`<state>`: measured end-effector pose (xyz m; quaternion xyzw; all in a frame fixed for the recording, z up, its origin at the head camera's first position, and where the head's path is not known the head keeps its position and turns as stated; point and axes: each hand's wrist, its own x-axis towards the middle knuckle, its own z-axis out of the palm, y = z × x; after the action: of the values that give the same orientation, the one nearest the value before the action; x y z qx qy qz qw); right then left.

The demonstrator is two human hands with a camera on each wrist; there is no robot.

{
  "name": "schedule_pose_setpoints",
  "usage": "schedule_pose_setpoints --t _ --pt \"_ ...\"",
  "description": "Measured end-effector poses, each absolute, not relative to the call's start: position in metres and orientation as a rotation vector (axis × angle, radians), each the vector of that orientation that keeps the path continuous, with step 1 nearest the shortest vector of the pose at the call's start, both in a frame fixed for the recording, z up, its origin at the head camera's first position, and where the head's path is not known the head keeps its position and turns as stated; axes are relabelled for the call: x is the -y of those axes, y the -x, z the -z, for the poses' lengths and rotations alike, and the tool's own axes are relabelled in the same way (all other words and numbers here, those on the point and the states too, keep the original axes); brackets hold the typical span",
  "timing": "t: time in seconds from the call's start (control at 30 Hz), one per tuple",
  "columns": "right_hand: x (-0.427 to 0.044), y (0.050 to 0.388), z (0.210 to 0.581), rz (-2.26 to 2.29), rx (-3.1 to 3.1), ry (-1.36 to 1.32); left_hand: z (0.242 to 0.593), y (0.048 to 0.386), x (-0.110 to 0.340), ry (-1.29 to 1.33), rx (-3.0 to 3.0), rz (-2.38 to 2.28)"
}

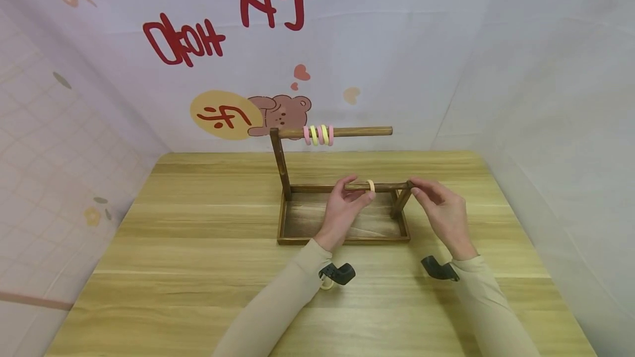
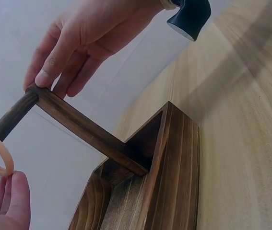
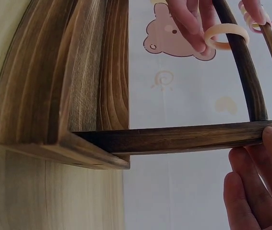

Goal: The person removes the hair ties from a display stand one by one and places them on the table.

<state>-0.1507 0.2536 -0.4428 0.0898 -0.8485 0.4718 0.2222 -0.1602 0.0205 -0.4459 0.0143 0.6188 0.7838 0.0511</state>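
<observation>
A wooden rack (image 1: 344, 241) has two horizontal bars. A pale orange ring (image 1: 371, 185) is around its lower bar (image 2: 12, 115). My left hand (image 1: 342, 211) is at this bar, with its thumb against the ring's lower edge and other fingers beyond the bar; no closed grip on the ring shows. With thumb and fingertips, my right hand (image 1: 444, 216) pinches the bar's outer end at the top of the short post (image 3: 188, 138). Pink and yellow rings (image 1: 319, 135) hang together on the upper bar (image 1: 364, 131).
Another pale ring (image 1: 326, 284) lies on the wooden table (image 1: 198, 236), partly under my left wrist. A tall post (image 1: 281, 164) carries the upper bar at the rack's left. Behind the table hangs a white printed cloth (image 1: 397, 43), with more cloth at both sides.
</observation>
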Motion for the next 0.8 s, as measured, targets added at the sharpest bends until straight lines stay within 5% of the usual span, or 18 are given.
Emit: schedule_pose_setpoints --t 0.8 --pt "-0.2537 0.1508 0.4416 -1.265 2.376 -0.230 0.4511 0.1645 -0.0221 -0.044 -1.853 -2.465"
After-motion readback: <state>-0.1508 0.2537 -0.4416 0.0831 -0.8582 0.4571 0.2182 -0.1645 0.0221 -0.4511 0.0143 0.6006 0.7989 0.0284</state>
